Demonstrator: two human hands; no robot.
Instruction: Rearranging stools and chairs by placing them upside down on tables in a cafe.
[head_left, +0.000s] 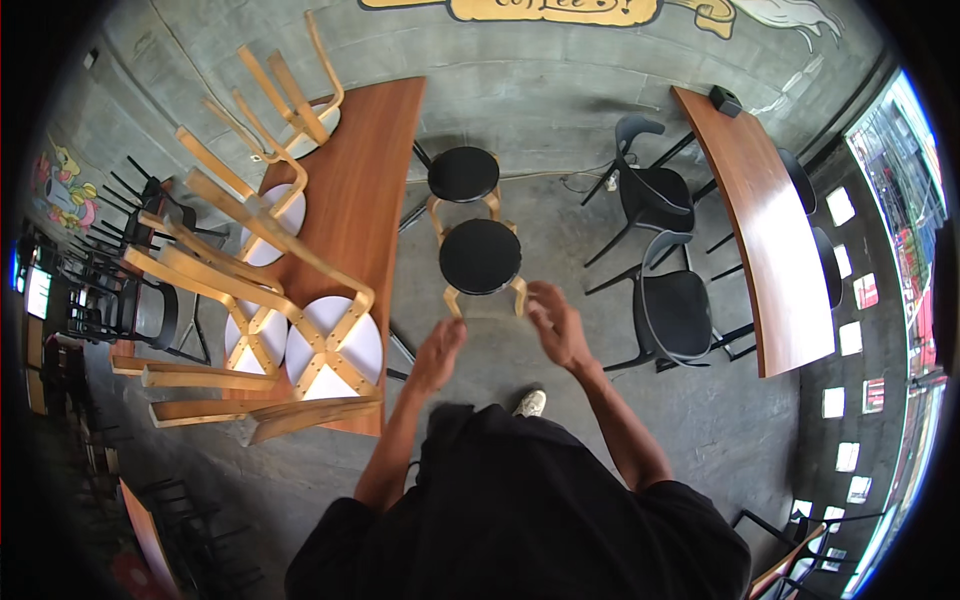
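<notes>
Two round stools with black seats and bent light-wood legs stand one behind the other on the floor. The nearer stool (480, 256) overlaps the farther stool (463, 174) in view. My left hand (439, 354) is by the nearer stool's left front leg, its fingertips close to the foot and slightly blurred; I see nothing in it. Just right of the right front leg, my right hand (556, 327) has its fingers apart and holds nothing. Whether either hand touches a leg is hard to tell.
Upturned white-seated stools (330, 352) rest on a wooden table (352, 187) at left, their legs jutting out. To the right, black chairs (675, 311) stand beside another wooden table (780, 247) bearing a small dark box (724, 100). A cable (592, 177) runs along the painted block wall (547, 82).
</notes>
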